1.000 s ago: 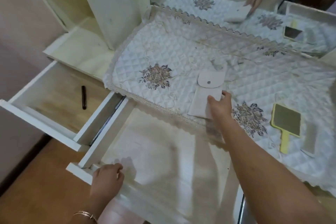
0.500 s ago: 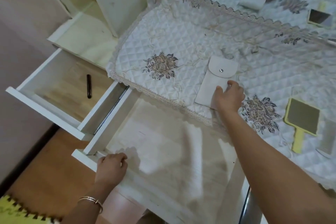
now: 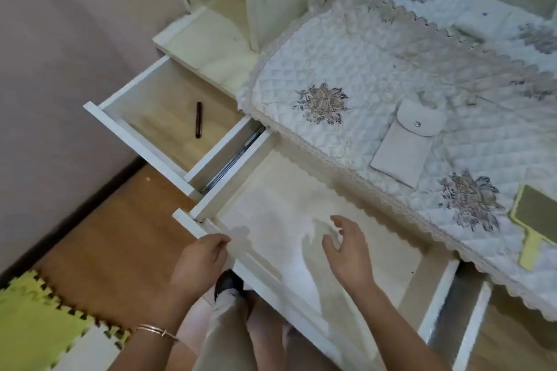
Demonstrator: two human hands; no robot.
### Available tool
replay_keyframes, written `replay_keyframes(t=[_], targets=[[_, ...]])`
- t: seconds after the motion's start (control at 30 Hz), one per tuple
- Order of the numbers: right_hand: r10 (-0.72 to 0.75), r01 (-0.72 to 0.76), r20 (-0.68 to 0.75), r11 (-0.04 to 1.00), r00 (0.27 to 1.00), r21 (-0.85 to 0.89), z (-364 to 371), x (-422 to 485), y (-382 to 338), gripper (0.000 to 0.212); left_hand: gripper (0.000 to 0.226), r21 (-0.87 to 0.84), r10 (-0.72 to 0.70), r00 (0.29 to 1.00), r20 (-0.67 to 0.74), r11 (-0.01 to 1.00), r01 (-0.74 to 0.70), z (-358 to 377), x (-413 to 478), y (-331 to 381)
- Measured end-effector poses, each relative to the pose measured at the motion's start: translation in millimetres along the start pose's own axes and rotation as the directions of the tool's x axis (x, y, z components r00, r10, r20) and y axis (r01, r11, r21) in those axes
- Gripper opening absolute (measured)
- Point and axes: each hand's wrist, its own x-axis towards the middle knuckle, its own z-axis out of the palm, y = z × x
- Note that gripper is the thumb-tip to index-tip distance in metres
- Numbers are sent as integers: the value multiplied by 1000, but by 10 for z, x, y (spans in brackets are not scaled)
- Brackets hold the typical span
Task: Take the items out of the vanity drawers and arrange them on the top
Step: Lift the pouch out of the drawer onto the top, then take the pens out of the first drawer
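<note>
The front panel of the wide drawer (image 3: 235, 172) is being gripped by the left hand (image 3: 202, 262), with the fingers curled over its edge. The right hand (image 3: 346, 250) is being held above the drawer's bottom, its fingers loosely spread and nothing in it. A snap-flap pouch (image 3: 407, 144) and a hand mirror (image 3: 539, 214) are lying on the quilted cover (image 3: 346, 54) to the right. A dark stick (image 3: 198, 120) is lying in the small drawer (image 3: 135, 144) at far left, well apart from both hands. The placing step is judged done. A leftward reach into the small drawer is being called for next, with a fine pinch on the slim stick.
</note>
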Motion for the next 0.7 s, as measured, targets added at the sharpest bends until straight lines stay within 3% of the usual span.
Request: replay_keyframes(t=[0.13, 0.37, 0.53, 0.7], targets=[[-33, 44, 147, 996, 989, -78, 350, -223, -285, 40, 22, -76, -55, 997, -51, 996, 51, -259, -173, -474], [-87, 82, 66, 994, 994, 71, 1223, -396, -1378, 31, 28, -207, -304, 946, 113, 924, 322, -876, -361, -2000], [75, -88, 393, 996, 916, 14, 2027, -569, -1872, 39, 21, -193, -500, 826, 259, 811, 552, -1308, -643, -3011], [334, -323, 479, 940, 812, -107, 2387, -590, -1907, 43, 28, -232, -549, 783, 291, 754, 615, -1450, -730, -3412]])
